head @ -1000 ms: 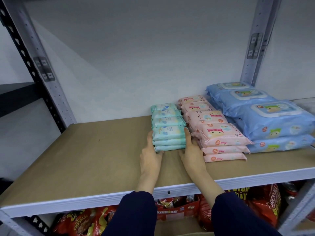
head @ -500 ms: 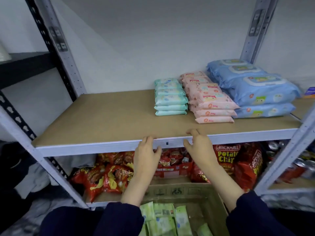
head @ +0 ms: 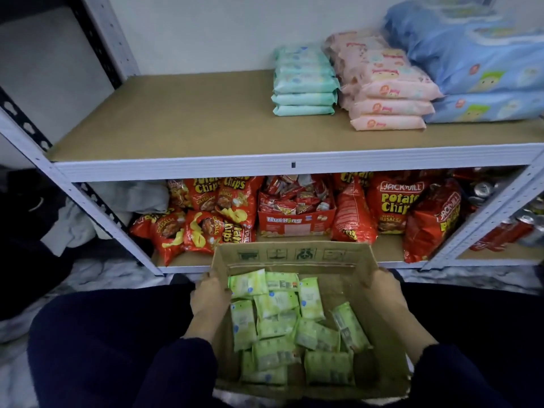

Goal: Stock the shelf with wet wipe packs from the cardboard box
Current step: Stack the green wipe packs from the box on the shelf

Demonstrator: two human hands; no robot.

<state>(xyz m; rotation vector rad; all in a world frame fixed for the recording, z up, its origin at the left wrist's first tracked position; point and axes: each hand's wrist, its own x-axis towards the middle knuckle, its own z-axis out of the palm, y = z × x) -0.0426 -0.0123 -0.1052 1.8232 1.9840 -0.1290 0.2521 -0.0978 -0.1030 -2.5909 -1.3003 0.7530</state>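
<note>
The left hand is closed over the rim of the left wall of an open brown cardboard box, near its far corner, with the thumb side turned into the box just beside a pack. The right hand is laid along the rim of the right wall, touching it. Its fingers are hidden on the outer side, so how far they are curled cannot be told. Dark navy sleeves are seen at both wrists.

The box is placed low, in front of a white metal rack set against a pale wall. The upper shelf board is of tan fibreboard. Three stacks of wipe packs are ranged on its right half, touching side by side: mint-green packs, pink packs and large blue packs. The lower shelf is filled with red potato chip bags, a red display carton of sachets and, at the far right, drink cans.

Small light-green wet wipe packs are heaped loosely in the cardboard box, lying flat and overlapping at mixed angles, well below its rim.
</note>
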